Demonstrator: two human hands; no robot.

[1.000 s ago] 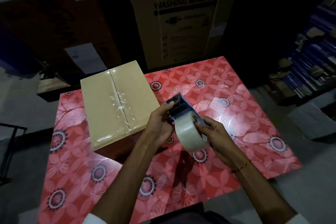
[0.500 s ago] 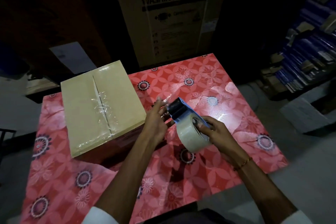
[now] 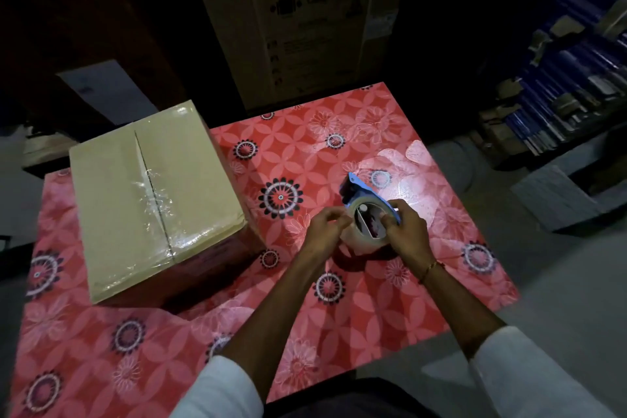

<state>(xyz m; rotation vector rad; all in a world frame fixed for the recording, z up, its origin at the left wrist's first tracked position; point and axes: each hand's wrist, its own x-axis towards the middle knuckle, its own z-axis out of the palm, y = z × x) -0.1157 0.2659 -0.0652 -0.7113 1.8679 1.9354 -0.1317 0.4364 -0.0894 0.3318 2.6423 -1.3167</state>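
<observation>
Tape dispenser (image 3: 364, 214) sits centre-right of the frame, held just above the bench (image 3: 305, 316) with its red floral cover. Blue plastic frame, dark roller end pointing toward the top of the frame, clear packing tape roll (image 3: 353, 241) mounted on it.

Right hand (image 3: 405, 231) has fingers curled over the blue frame and the roll's right side, a firm hold. Left hand (image 3: 324, 231) pinches at the left rim of the roll with fingertips bunched; likely on the loose tape end, but film is too clear to tell.

Handling judgement: dispenser is light, rigid plastic, easy one-hand carry. Best hold is the frame or handle, not the roll, since the roll spins on its hub. Tape film is thin, sticky, crumples and clings to itself; take it by the free end only. Cutter blade near the roller end is probably sharp, so keep fingers off.

Cardboard box (image 3: 152, 200) at left of the frame, well apart, flaps shut, wrinkled clear tape along the seam. Washing machine carton (image 3: 305, 27) stands behind the bench, top centre.
</observation>
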